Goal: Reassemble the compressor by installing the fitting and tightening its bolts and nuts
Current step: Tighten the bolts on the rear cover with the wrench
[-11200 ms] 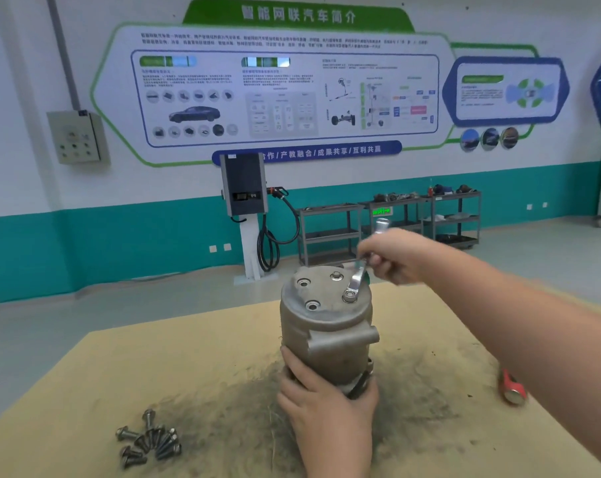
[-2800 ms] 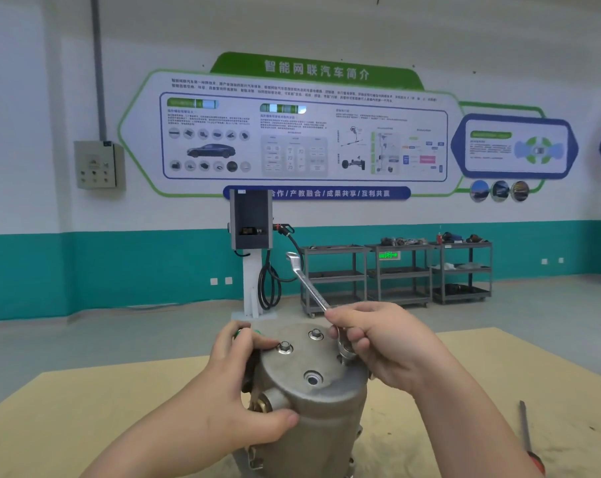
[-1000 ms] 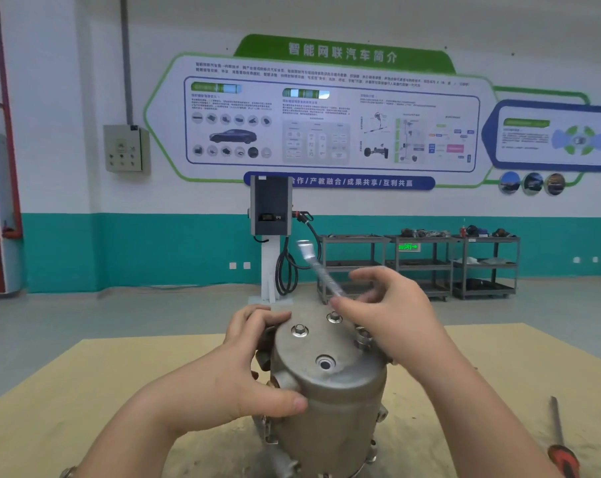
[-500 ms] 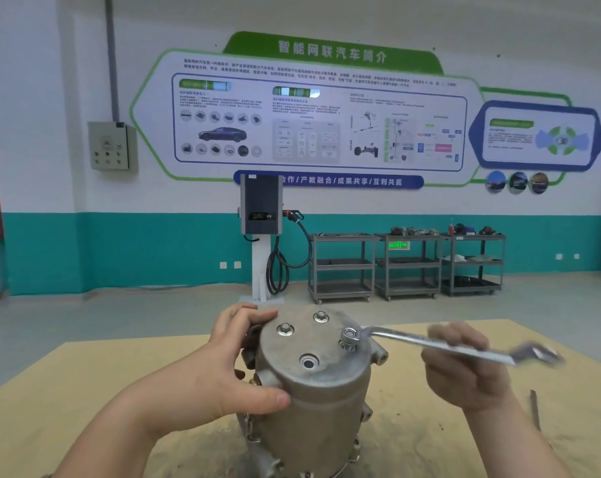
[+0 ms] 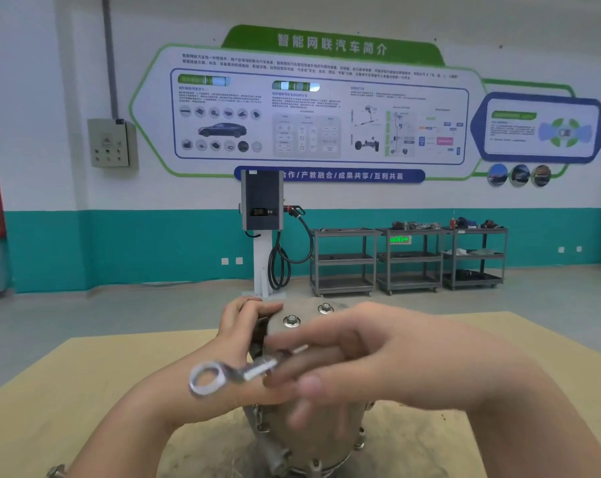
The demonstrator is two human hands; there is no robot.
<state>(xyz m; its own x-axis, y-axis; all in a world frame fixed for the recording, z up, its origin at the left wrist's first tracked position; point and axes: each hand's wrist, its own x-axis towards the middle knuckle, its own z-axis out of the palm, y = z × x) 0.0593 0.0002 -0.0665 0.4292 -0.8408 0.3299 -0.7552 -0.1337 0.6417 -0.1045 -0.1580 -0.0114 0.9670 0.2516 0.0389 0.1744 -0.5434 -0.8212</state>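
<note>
The grey metal compressor (image 5: 326, 432) stands upright on the tan table (image 5: 78, 374), mostly hidden behind my hands. Two bolts show on its top face, one bolt (image 5: 291, 320) nearer and another bolt (image 5: 325, 308) further back. My left hand (image 5: 243, 326) grips the compressor's upper left side. My right hand (image 5: 354, 367), blurred by motion, holds a silver wrench (image 5: 230, 376) in front of the compressor. The wrench's ring end points left and sits off the bolts.
A loose bolt (image 5: 56, 471) lies at the table's lower left edge. Beyond the table are a grey floor, a charging post (image 5: 261, 219) and three metal shelf carts (image 5: 409, 260) against the teal and white wall.
Half a second ago the wrench's ring sat on the right-hand bolt with the handle out to the right. Now my right hand has lifted it off and swung it left, across the compressor.
</note>
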